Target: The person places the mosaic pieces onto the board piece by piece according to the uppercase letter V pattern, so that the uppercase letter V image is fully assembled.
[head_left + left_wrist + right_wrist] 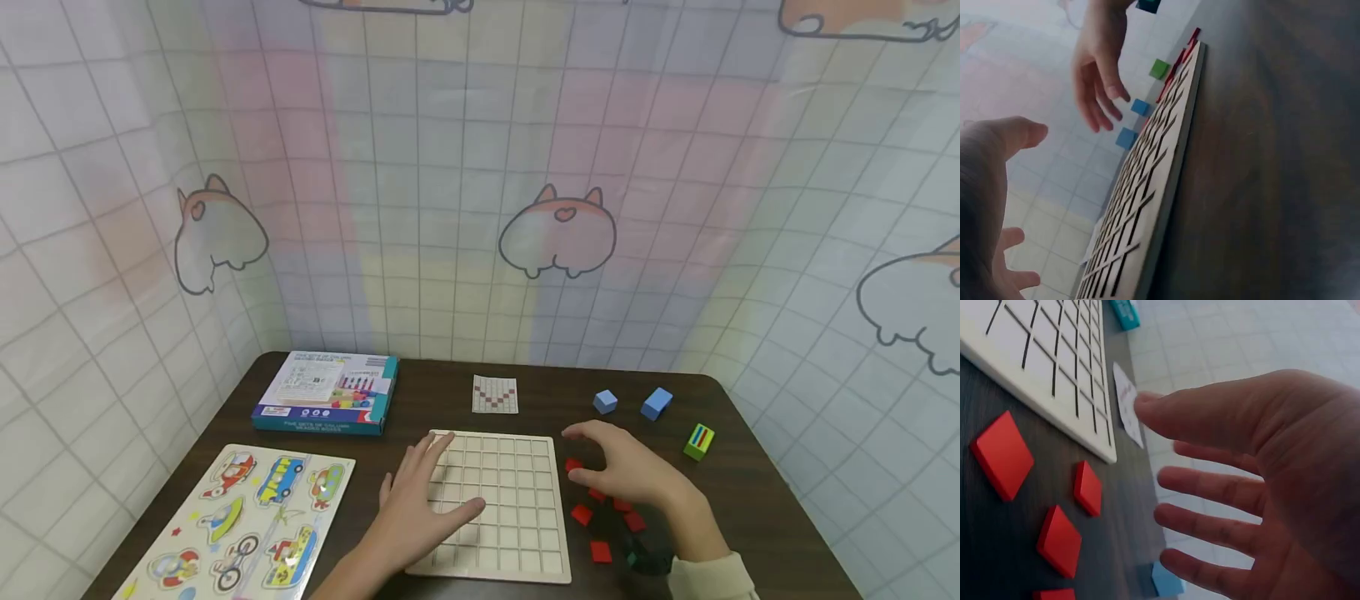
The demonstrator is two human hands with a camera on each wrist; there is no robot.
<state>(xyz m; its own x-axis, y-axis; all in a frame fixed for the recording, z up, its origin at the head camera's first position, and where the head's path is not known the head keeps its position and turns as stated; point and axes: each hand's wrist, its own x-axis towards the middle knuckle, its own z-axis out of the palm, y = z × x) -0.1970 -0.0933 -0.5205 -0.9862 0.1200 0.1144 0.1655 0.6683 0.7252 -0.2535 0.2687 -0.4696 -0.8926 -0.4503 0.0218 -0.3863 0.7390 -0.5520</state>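
A pale wooden grid board [501, 508] lies in front of me on the dark table. My left hand [420, 504] hovers over its left side, fingers spread and holding nothing. My right hand [637, 467] is to the right of the board, above several red square tiles [581, 515], its thumb and fingers apart with nothing between them. In the right wrist view the red tiles [1060, 540] lie flat beside the board's edge [1041, 403], below the thumb. Behind the board lies a small paper card [495, 395] printted with a V-shaped pattern of red squares.
Two blue blocks [656, 403] and a green block with coloured stripes [699, 442] sit at the back right. A boxed set [326, 392] lies at the back left, and a vehicle picture puzzle [247, 525] at the front left. Patterned cloth [450, 208] surrounds the table.
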